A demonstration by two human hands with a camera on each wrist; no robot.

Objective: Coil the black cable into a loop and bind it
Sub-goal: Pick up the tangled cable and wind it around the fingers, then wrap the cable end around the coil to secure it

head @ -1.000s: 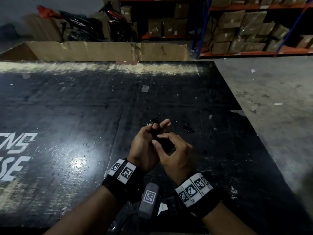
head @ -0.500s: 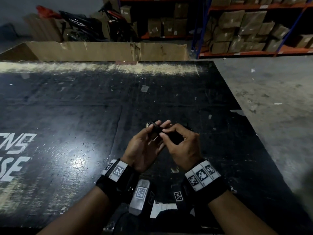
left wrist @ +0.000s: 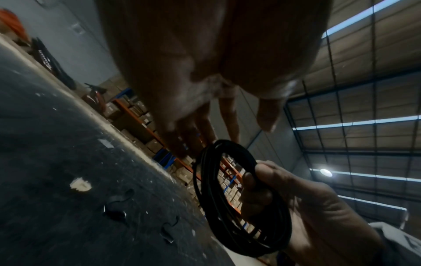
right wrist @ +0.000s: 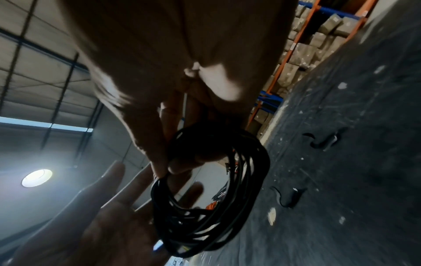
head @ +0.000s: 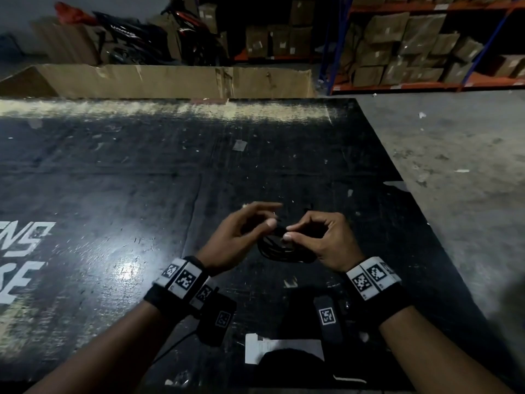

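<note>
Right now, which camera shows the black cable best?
The left wrist view: the cable shows as a clear round coil pinched by the right hand. The right wrist view shows it tangled; the head view mostly hides it behind fingers.

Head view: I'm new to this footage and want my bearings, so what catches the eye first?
The two hands meet above the middle of the black table: the right hand pinches a coiled black cable, while the left hand is spread open beside it. Behind the table stand shelves of cardboard boxes.
</note>
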